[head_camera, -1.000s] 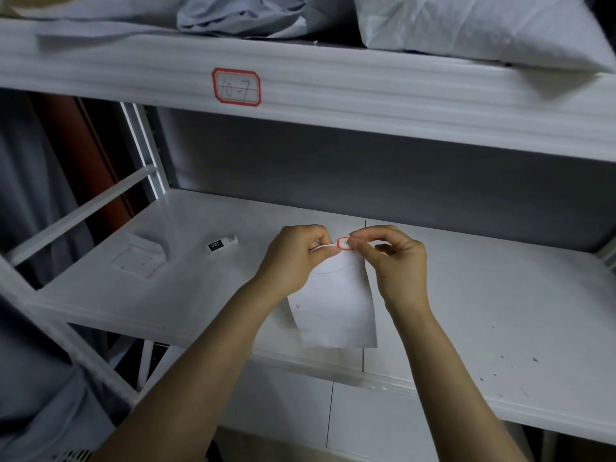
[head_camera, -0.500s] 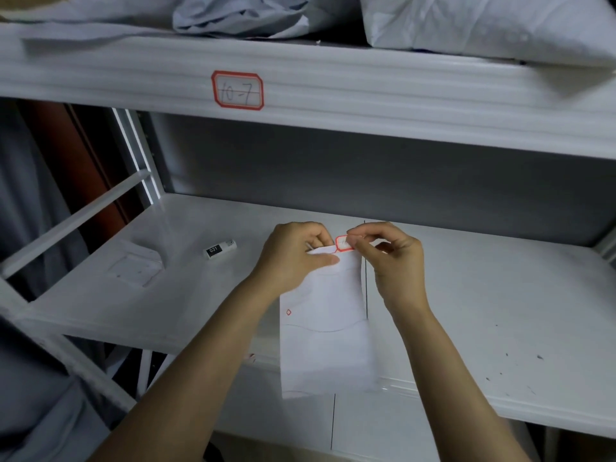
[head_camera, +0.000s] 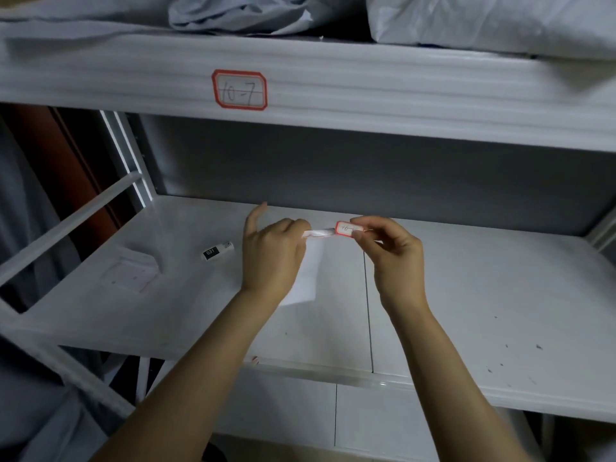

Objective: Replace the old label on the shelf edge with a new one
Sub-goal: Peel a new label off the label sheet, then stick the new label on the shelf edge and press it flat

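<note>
Pinching a red-bordered label (head_camera: 348, 229) in the right hand (head_camera: 396, 261), gripping white backing paper (head_camera: 308, 271) in the left hand (head_camera: 271, 258), above the shelf (head_camera: 466, 295).

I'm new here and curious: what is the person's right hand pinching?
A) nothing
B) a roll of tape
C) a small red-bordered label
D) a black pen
C: the right hand pinches the small red-bordered label at its fingertips, while the left hand holds the white backing sheet.
</note>
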